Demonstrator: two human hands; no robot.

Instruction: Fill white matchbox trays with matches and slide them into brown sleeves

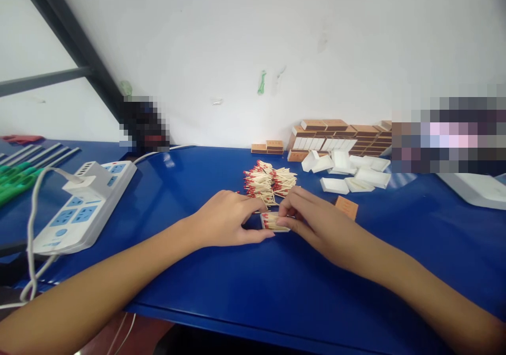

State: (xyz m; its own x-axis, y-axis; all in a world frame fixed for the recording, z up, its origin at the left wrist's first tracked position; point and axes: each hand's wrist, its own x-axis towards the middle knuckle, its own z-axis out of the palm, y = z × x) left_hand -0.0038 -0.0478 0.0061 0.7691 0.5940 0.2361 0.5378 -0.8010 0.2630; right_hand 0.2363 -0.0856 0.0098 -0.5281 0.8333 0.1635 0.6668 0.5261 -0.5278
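A small white matchbox tray (pixel 281 230) filled with red-headed matches (pixel 271 221) lies between my two hands on the blue table. My left hand (pixel 229 219) grips the tray's left end, thumb along its near edge and fingers at its far edge. Over the tray's right part, my right hand (pixel 312 218) has thumb and forefinger pinched together on matches; how many is hidden. Just behind is a loose heap of matches (pixel 259 181). An orange-brown matchbox sleeve (pixel 347 207) lies beyond my right hand, partly covered by it.
Empty white trays (pixel 369 177) lie scattered at the back right, before stacked matchboxes (pixel 334 125) by the wall. Two more matchboxes (pixel 274 146) sit left of the stack. A power strip (pixel 106 191) with a white cable and green-handled tools (pixel 18 181) occupy the left.
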